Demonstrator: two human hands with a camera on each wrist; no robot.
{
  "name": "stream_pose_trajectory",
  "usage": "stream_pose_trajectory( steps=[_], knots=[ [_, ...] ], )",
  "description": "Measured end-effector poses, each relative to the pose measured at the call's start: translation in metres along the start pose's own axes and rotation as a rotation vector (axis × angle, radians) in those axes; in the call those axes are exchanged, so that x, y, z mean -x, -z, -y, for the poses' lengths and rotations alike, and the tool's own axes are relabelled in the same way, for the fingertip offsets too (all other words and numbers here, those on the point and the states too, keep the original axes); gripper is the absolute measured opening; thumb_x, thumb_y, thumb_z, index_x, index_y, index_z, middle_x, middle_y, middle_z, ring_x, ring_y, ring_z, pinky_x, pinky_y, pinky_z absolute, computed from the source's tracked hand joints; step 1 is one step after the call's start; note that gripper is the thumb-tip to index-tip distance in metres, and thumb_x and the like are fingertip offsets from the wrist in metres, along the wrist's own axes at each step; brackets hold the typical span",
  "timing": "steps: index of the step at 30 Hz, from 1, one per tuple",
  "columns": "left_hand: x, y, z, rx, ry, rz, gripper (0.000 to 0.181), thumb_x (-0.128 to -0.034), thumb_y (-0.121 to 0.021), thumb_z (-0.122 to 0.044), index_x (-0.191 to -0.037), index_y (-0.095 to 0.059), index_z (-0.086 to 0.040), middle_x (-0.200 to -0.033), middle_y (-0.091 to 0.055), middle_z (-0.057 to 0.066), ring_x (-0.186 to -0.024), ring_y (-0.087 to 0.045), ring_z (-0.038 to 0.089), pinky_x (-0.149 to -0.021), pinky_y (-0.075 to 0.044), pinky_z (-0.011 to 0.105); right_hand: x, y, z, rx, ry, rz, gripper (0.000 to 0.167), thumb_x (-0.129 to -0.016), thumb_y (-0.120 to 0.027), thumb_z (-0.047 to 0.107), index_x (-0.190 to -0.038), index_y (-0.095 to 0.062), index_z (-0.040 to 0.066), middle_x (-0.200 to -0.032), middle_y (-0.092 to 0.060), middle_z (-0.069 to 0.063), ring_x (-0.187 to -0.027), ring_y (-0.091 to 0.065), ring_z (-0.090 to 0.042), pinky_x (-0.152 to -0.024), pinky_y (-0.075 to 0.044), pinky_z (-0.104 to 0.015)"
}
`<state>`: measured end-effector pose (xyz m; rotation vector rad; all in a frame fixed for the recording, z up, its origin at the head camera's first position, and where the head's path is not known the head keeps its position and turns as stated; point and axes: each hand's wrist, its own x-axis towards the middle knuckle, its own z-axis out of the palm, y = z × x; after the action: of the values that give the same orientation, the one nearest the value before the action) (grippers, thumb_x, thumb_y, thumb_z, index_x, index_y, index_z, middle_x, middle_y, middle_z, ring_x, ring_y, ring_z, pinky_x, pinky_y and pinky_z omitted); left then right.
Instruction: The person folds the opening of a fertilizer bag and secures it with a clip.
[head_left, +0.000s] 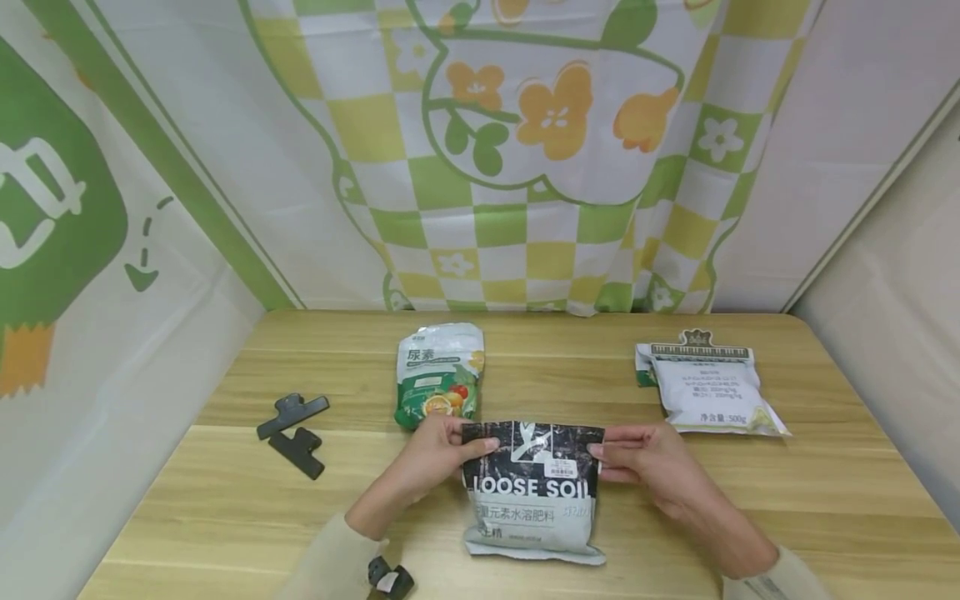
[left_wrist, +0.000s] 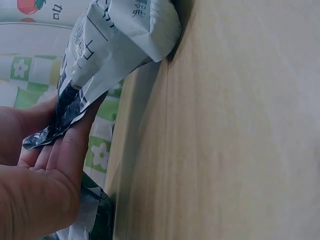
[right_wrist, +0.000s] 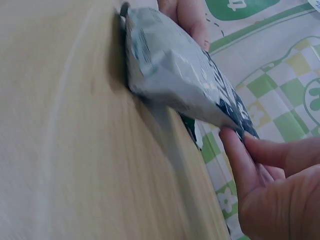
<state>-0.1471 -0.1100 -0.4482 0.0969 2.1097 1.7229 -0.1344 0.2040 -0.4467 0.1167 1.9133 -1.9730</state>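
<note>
A black and white bag marked LOOSE SOIL (head_left: 532, 500) is held by its dark top edge between both hands. The left hand (head_left: 431, 458) pinches the top left corner, thumb in front and fingers behind. At the top right corner the right hand (head_left: 660, 467) pinches the bag the same way. In the left wrist view the bag (left_wrist: 115, 45) slopes from the left hand (left_wrist: 45, 175) down to the table. The right wrist view has the bag's bottom end on the wood and its upper edge between the right hand's (right_wrist: 280, 185) thumb and fingers.
A green and white bag (head_left: 438, 375) stands just behind the left hand. Two black clips (head_left: 296, 450) lie on the left of the table (head_left: 225, 500). At the back right lies a white bag (head_left: 708, 392) with a piano-patterned clip (head_left: 701, 352). A dark object (head_left: 390, 579) is by the left sleeve.
</note>
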Motion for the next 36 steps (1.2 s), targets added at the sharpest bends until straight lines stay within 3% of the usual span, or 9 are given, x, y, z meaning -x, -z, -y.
stream_pose_trajectory(
  steps=[5,11,15,19,27,31,36],
  knots=[
    [-0.002,-0.002,0.001,-0.006,-0.022,-0.041,0.027,-0.0963,-0.077,-0.019,-0.107,-0.075,0.006,-0.091,-0.081,0.018,-0.073,-0.078,0.016,-0.068,-0.062,0.026,0.002,-0.006,-0.001,-0.054,-0.034,-0.094,0.058,-0.092,-0.075,-0.002,-0.141,-0.048,-0.020,-0.103,-0.076,-0.008,-0.086,-0.077,-0.014,-0.085,-0.065,-0.029],
    [-0.001,-0.002,-0.001,-0.057,-0.032,-0.071,0.025,-0.0954,-0.078,-0.022,-0.102,-0.077,0.003,-0.085,-0.081,0.012,-0.068,-0.071,0.009,-0.061,-0.052,0.021,0.000,-0.006,-0.002,-0.079,-0.040,-0.055,0.069,-0.090,-0.077,-0.001,-0.147,-0.042,-0.019,-0.116,-0.077,-0.017,-0.095,-0.077,-0.014,-0.092,-0.063,-0.029],
    [0.000,0.001,-0.003,-0.071,-0.026,-0.052,0.025,-0.0947,-0.079,-0.023,-0.103,-0.077,0.001,-0.087,-0.081,0.012,-0.071,-0.072,0.011,-0.063,-0.053,0.021,-0.001,-0.005,-0.001,-0.085,-0.043,-0.023,0.076,-0.089,-0.078,-0.003,-0.149,-0.036,-0.020,-0.117,-0.077,-0.018,-0.097,-0.077,-0.015,-0.094,-0.063,-0.031],
    [0.000,0.005,-0.003,-0.074,-0.015,-0.020,0.026,-0.0949,-0.078,-0.024,-0.106,-0.077,0.000,-0.093,-0.082,0.013,-0.080,-0.078,0.016,-0.075,-0.060,0.024,-0.002,-0.003,0.000,-0.099,-0.044,0.002,0.080,-0.090,-0.076,-0.005,-0.151,-0.028,-0.023,-0.117,-0.077,-0.016,-0.096,-0.078,-0.014,-0.093,-0.063,-0.030],
    [0.003,0.014,-0.004,-0.176,-0.015,0.003,0.027,-0.0973,-0.075,-0.030,-0.107,-0.077,-0.004,-0.091,-0.082,0.009,-0.079,-0.075,0.015,-0.079,-0.058,0.030,-0.004,-0.002,0.003,-0.126,-0.049,0.037,0.074,-0.090,-0.076,-0.006,-0.148,-0.034,-0.023,-0.109,-0.080,-0.011,-0.092,-0.079,-0.013,-0.089,-0.063,-0.029],
    [0.006,0.019,-0.003,-0.139,-0.004,0.008,0.029,-0.0984,-0.074,-0.028,-0.104,-0.073,0.001,-0.095,-0.081,0.014,-0.081,-0.079,0.021,-0.079,-0.065,0.034,-0.004,-0.002,0.002,-0.130,-0.050,0.038,0.077,-0.089,-0.075,-0.007,-0.149,-0.029,-0.025,-0.107,-0.080,-0.011,-0.090,-0.079,-0.013,-0.088,-0.064,-0.029],
    [0.009,0.026,-0.002,-0.094,0.002,0.059,0.031,-0.1000,-0.072,-0.025,-0.103,-0.070,0.006,-0.101,-0.080,0.021,-0.087,-0.080,0.026,-0.081,-0.066,0.038,-0.003,-0.001,0.001,-0.122,-0.049,0.033,0.081,-0.089,-0.074,-0.009,-0.150,-0.024,-0.026,-0.109,-0.079,-0.014,-0.089,-0.079,-0.013,-0.086,-0.064,-0.029]
  ],
)
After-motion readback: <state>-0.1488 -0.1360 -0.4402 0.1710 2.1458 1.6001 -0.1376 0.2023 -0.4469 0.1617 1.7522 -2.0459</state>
